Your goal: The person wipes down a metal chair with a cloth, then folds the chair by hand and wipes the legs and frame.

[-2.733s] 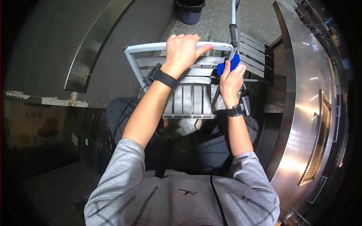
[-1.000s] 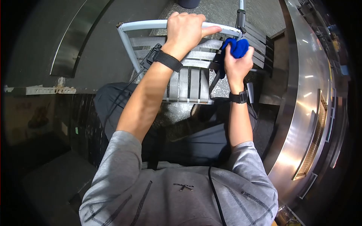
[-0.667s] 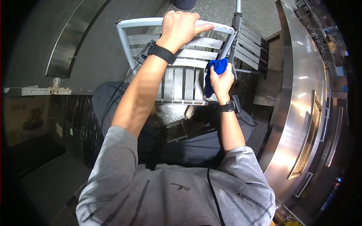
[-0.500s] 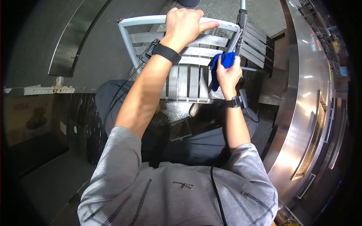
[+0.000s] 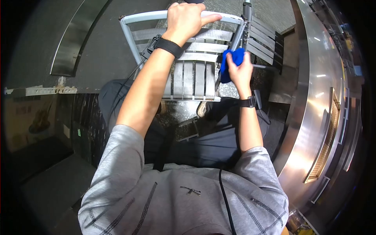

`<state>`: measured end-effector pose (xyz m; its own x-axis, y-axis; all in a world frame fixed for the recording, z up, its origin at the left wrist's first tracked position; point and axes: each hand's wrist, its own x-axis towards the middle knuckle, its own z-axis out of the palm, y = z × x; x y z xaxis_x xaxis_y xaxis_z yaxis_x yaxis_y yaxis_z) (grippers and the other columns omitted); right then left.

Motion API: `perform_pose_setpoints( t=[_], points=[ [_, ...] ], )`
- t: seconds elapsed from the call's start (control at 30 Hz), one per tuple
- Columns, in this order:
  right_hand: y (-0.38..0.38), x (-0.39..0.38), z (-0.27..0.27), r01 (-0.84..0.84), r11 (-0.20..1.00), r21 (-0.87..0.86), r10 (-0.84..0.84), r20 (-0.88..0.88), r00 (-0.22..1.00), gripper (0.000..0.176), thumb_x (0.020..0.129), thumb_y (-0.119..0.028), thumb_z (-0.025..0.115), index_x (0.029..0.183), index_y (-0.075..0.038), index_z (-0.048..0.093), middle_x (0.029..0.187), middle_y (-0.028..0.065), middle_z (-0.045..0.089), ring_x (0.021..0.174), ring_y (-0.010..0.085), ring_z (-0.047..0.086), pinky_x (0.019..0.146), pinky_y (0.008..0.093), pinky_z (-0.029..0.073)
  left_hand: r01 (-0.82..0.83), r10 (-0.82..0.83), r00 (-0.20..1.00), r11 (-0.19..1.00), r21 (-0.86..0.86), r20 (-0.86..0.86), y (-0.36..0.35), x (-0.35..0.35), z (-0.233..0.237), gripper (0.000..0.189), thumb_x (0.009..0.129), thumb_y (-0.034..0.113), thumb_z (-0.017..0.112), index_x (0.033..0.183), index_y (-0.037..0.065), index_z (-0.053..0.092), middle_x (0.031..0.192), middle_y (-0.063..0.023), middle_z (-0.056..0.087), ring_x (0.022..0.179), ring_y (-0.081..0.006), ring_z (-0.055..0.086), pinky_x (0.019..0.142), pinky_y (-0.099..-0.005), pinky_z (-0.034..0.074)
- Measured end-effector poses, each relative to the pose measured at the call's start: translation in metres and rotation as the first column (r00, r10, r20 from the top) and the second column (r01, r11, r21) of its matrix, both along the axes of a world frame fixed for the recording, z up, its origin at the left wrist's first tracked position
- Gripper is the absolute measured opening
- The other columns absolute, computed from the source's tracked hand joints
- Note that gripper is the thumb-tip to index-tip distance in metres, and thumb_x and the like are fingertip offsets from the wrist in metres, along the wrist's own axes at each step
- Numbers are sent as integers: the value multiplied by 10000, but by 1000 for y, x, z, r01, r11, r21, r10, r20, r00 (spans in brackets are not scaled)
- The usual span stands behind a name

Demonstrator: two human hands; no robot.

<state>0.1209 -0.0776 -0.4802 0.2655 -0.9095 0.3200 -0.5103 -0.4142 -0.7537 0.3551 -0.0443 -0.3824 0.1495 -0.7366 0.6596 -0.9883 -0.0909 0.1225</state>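
In front of me stands a chair point(image 5: 207, 47) with a pale blue tube frame and grey woven straps. My left hand point(image 5: 184, 19) is closed over the top rail of its backrest, thumb stretched along the rail to the right. A blue cloth point(image 5: 226, 70) is bunched in my right hand point(image 5: 240, 72). That hand is at the chair's right side, with the cloth against or close beside the side tube; exact contact is hidden by the fingers. Black bands sit on both wrists.
A second slatted seat point(image 5: 262, 43) stands behind on the right. Along the right side runs a steel counter point(image 5: 301, 133) with a vent grille. A dark wall point(image 5: 113, 43) borders the left. My legs are bent either side of the chair's near edge.
My right hand has shifted slightly with the blue cloth along the chair's side. The left hand keeps its hold on the top rail. The view has moved a little.
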Motion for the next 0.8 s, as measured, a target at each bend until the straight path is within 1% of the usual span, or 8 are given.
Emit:
perform_pose_setpoints(
  t=[0.2,0.3,0.4,0.47,0.5,0.53,0.7,0.8],
  points=[
    [8,-52,-98,-118,888,444,359,-511,781,545,784,-390,782,1107,0,581,1019,258,681,995,409,657,873,472,503,-23,23,1000,998,58,-9,3,-2,5,609,793,696,602,669,103,667,589,-115,638,613,-310,656,631,-412,495],
    [7,-55,-92,-177,872,457,406,-470,784,541,783,-368,799,1099,12,580,1016,243,684,995,394,660,855,455,511,-30,30,999,999,-25,25,6,-3,2,601,783,685,620,634,103,642,589,-113,635,615,-308,651,633,-413,488],
    [4,-43,-51,-264,904,336,380,-349,857,459,804,-330,787,1071,-17,583,937,229,678,896,397,662,789,437,514,-22,23,999,999,-44,22,8,-4,1,604,781,687,619,627,104,640,585,-111,633,603,-299,649,621,-404,480],
    [-5,-35,-28,-233,951,205,263,-132,956,397,833,-293,770,1057,-24,583,903,198,678,817,336,669,750,401,515,-23,24,1000,999,-43,20,8,-6,0,601,778,684,622,627,103,640,578,-107,628,600,-296,647,618,-404,473],
    [-7,-28,-7,-244,956,164,231,96,968,351,860,-249,752,1052,-13,578,896,161,679,783,234,659,730,357,515,-21,22,1000,999,-45,17,7,-8,0,599,777,682,623,627,102,640,575,-104,626,598,-295,645,616,-404,470],
    [-12,-22,8,-176,983,54,163,193,968,335,884,-226,735,1082,-6,577,888,129,682,793,165,640,725,326,512,-22,23,1000,998,-52,20,8,-10,1,597,775,679,626,625,102,638,572,-103,624,596,-293,643,614,-403,467],
    [-28,7,39,57,991,-122,27,589,807,374,919,-210,697,1195,-2,556,1058,147,646,922,207,635,809,335,502,-26,30,998,997,-78,48,21,-23,6,587,766,666,640,606,102,629,560,-97,613,585,-284,633,599,-390,454],
    [-23,13,35,101,944,-315,47,432,901,373,911,-194,701,1196,-1,557,1028,150,628,909,251,636,805,358,503,-4,15,997,991,-136,78,26,-27,6,585,765,664,643,610,100,635,568,-102,619,589,-283,637,586,-385,454]
  ],
)
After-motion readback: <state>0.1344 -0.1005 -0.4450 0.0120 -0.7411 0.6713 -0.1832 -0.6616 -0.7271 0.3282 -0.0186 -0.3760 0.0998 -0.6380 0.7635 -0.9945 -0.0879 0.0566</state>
